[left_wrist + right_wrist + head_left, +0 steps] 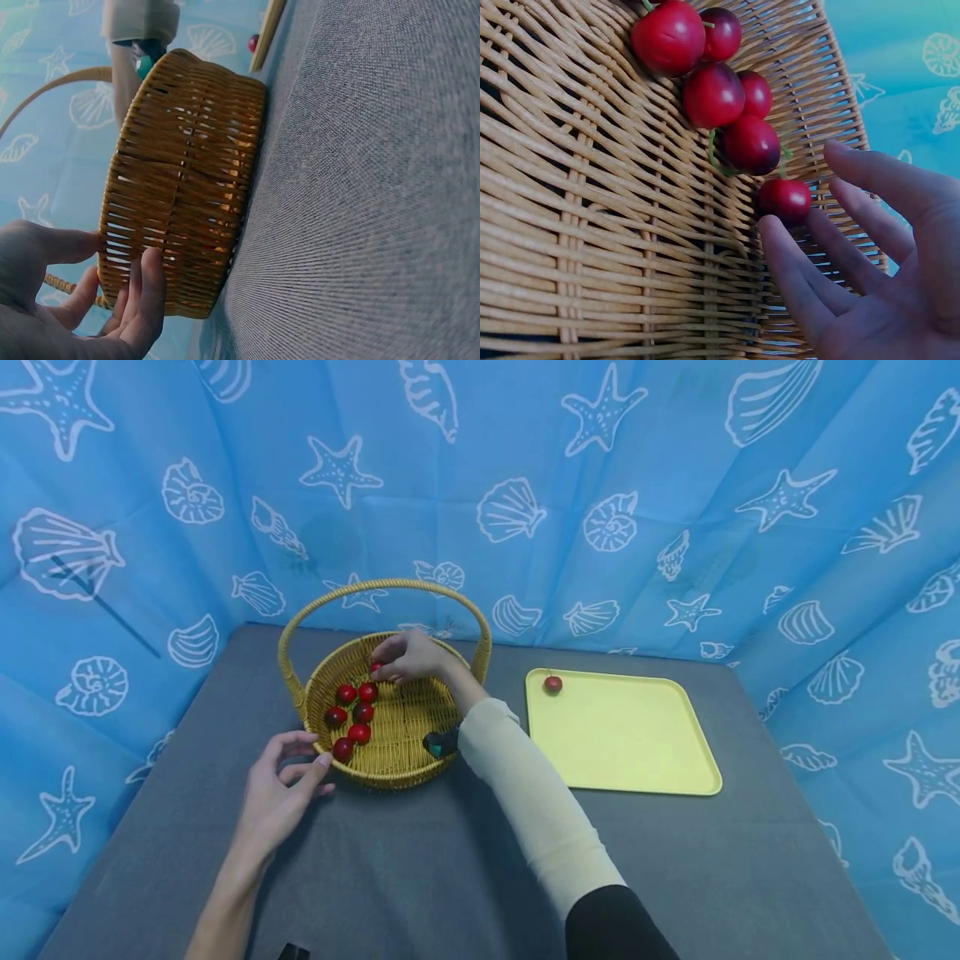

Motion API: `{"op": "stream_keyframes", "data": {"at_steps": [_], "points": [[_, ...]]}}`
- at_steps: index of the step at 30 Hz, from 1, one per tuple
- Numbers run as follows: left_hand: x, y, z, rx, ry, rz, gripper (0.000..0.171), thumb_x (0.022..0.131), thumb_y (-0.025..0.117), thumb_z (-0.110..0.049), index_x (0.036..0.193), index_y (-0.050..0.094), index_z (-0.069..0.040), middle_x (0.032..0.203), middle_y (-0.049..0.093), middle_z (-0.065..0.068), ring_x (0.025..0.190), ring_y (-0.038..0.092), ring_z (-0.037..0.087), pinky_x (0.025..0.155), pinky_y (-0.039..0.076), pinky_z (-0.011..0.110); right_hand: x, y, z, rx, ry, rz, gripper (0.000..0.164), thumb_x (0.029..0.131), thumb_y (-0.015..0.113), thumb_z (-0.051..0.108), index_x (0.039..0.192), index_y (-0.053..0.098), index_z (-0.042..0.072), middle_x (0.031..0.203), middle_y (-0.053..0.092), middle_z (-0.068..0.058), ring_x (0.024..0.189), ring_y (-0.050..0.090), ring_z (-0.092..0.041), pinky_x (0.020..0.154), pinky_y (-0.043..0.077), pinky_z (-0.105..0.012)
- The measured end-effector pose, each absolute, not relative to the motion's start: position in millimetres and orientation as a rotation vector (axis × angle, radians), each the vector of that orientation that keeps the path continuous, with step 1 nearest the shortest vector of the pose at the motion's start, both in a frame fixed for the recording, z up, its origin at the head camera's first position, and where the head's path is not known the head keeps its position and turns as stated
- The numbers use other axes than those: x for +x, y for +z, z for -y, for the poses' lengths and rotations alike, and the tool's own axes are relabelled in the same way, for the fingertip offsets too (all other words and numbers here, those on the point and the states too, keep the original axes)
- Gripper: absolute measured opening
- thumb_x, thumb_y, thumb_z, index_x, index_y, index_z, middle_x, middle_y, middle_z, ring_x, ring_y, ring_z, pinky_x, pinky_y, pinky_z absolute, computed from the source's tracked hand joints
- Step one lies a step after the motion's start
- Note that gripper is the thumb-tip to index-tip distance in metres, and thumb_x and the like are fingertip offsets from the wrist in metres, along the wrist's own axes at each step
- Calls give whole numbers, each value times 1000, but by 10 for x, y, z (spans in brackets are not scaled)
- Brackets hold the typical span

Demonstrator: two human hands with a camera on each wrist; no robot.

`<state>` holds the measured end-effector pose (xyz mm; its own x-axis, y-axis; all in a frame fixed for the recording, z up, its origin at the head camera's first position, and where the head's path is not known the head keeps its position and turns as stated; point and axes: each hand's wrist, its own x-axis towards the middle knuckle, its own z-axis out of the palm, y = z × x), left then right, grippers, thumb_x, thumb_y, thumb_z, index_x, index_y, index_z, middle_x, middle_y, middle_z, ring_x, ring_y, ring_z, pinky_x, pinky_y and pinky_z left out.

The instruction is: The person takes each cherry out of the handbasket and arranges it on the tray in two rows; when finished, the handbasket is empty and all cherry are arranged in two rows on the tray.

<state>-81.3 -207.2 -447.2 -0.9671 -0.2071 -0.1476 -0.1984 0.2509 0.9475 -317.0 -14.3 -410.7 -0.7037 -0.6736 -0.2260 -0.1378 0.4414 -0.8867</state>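
Observation:
A round wicker basket point(397, 727) with a tall arched handle stands on the grey cloth, and several dark red cherries point(363, 712) with green stems lie along its left side. My left hand point(281, 789) holds the near-left rim, thumb at the edge and other fingers against the outer wall point(180, 187). Inside the basket, toward the back, my right hand point(412, 657) reaches in from the right. In the right wrist view, its spread fingers stand around the end cherry point(786, 201), with one fingertip close beside it; I see no firm pinch.
To the right of the basket lies a yellow rectangular tray point(622, 735), with a single cherry point(552, 684) near its far left corner. The basket's handle point(390, 583) arches above the right hand. A blue curtain point(510, 460) with white shells and starfish hangs behind the table.

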Motion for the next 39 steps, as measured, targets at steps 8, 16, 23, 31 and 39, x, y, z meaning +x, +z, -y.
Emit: {"op": "stream_keyframes", "data": {"at_steps": [8,16,23,31,39], "points": [[-822,-4475,2071,405,-1876,2482,53,110,66,-21,155,43,-6,149,47,16,101,72,10,86,72,29,-3187,-4206,160,-662,-1201,-2069,47,102,72,2,149,63,2,149,65,-19,135,65,-34,110,64,-48],[-830,-4467,2084,424,-1905,2495,54,110,66,-24,155,42,-8,150,47,15,103,72,10,87,72,29,-3188,-4307,180,-636,-1190,-2063,49,102,68,-4,150,63,4,149,65,-17,121,67,-23,102,65,-37],[-821,-4462,2090,415,-1904,2491,53,110,66,-24,155,43,-8,150,47,15,103,72,9,87,72,29,-3172,-4304,157,-634,-1224,-2068,42,102,70,-2,144,68,3,140,70,-19,110,68,-18,101,66,-39],[-819,-4470,2087,388,-1896,2476,53,110,67,-24,154,44,-7,148,48,15,100,72,8,86,72,29,-3161,-4240,136,-618,-1293,-2039,36,102,73,3,138,70,3,133,69,-16,108,70,-19,107,65,-47],[-792,-4500,2087,342,-1885,2451,53,110,67,-25,153,43,-5,145,49,16,98,72,4,85,72,30,-3166,-4132,120,-699,-1256,-2045,40,102,76,11,140,68,4,129,67,-11,103,69,-21,107,63,-56]]}}
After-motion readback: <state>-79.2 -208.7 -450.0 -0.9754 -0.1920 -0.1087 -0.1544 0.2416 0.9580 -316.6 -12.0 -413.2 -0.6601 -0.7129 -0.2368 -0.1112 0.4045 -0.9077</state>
